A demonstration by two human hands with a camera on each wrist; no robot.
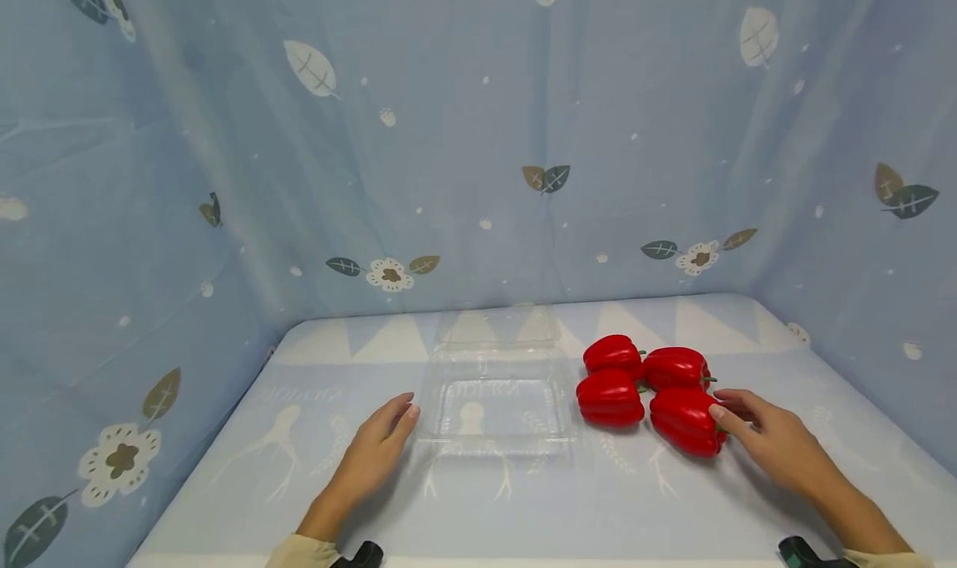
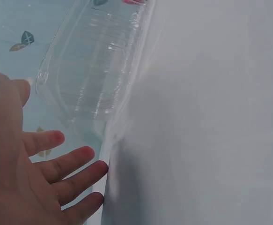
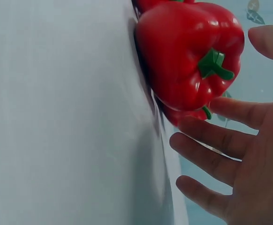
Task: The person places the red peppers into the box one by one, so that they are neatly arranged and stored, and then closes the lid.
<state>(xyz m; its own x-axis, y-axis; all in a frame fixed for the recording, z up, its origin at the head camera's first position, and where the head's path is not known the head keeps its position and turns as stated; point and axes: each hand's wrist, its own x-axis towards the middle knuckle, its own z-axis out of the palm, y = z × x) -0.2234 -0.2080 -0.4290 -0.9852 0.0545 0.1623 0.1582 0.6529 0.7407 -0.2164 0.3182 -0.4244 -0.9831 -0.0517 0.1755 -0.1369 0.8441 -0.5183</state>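
Observation:
My left hand (image 1: 376,449) is beside the near left side of a clear plastic container (image 1: 493,442), its fingers spread and relaxed. In the left wrist view the fingertips point toward the container's wall (image 2: 92,70) with nothing held. My right hand (image 1: 781,443) is at the stem end of the nearest red bell pepper (image 1: 684,423), thumb and fingers parted around that end. The right wrist view shows this pepper (image 3: 188,56) with its green stem facing the palm. Three more red peppers, one at the near left (image 1: 609,399), lie close against it.
The container's clear lid (image 1: 497,329) lies folded back behind it. A pale patterned cloth covers the table (image 1: 277,485). Blue curtains with leaves and flowers (image 1: 449,178) close off the back and both sides.

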